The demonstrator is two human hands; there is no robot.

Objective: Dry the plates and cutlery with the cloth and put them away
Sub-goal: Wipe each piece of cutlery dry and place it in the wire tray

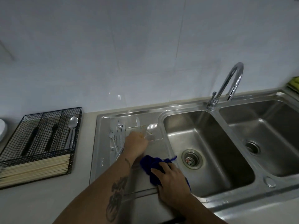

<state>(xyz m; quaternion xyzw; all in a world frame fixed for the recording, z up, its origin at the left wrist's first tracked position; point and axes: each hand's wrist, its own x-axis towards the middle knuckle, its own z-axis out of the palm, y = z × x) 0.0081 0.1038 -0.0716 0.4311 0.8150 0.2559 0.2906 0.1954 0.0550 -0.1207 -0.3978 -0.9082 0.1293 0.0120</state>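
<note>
Your left hand (136, 145) reaches forward over the steel draining board (103, 143), fingers closing on the handle of a spoon (151, 127) whose bowl lies just beyond the fingertips, long axis running away from you and tilted right; motion blur hides whether the grip is firm. Your right hand (171, 180) rests nearer you, fingers curled over the blue cloth (151, 162) at the basin's edge. More forks (117, 135) lie just left of the reaching hand. The wire cutlery basket (40, 135), one spoon already in it, stands well off to the left on the tabletop, so the left arm is better placed for it
</note>
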